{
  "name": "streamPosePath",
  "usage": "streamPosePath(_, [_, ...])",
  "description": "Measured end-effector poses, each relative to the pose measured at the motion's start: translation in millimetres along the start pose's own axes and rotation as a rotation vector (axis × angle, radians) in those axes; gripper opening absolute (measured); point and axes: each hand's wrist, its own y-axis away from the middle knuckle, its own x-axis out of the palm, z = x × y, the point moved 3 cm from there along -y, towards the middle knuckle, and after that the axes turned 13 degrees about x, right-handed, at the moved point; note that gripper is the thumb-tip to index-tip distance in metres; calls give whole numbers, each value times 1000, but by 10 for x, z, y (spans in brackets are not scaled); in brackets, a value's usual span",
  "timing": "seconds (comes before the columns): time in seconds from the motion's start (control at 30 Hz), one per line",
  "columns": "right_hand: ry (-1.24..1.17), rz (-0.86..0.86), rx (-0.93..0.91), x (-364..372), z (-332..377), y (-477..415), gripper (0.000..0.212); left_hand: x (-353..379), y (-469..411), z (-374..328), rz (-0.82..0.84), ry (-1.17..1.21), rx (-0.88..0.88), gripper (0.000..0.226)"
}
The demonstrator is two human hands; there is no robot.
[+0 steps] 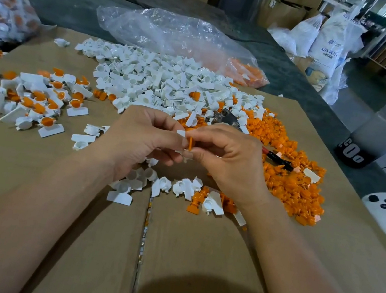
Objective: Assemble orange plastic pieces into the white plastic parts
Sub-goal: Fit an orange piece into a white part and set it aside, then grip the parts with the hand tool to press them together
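My left hand (142, 138) pinches a small white plastic part (181, 134) at the middle of the cardboard. Against it my right hand (230, 160) pinches an orange piece (190, 143), edge-on and touching the white part between my fingertips. A big heap of white parts (161, 82) lies behind my hands. Loose orange pieces (292, 173) spread to the right. At the left lies a pile of white parts with orange pieces set in them (38, 100).
Flattened cardboard (93, 245) covers the table. A clear bag (179, 36) holds more orange pieces at the back. Pliers with red and black handles (279, 159) lie among the orange pieces. Loose white and orange parts (179, 190) sit under my wrists.
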Motion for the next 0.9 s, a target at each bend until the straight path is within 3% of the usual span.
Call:
streamPosePath(0.1, [-29, 52, 77, -38, -2, -13, 38, 3, -3, 9, -27, 15, 8, 14])
streamPosePath(0.17, [-24, 40, 266, -152, -67, -52, 50, -20, -18, 20, -71, 43, 1, 14])
streamPosePath(0.3, [323, -78, 558, -475, -330, -110, 63, -66, -37, 30, -125, 96, -6, 12])
streamPosePath(0.4, [593, 108, 766, -583, -528, -95, 88, -69, -32, 30, -132, 108, -1, 12])
streamPosePath(0.47, [676, 235, 859, -591, -595, -76, 109, -67, -29, 27, -129, 117, 3, 13])
streamPosePath(0.53, [727, 312, 891, -561, -642, -68, 117, -68, -26, 24, -126, 122, 8, 13])
streamPosePath(0.7, [752, 275, 889, -510, -709, -87, 99, -70, -26, 27, -125, 136, 15, 11])
streamPosePath(0.9, [708, 60, 785, -551, -608, -124, 63, -81, -41, 46, -138, 153, 6, 11])
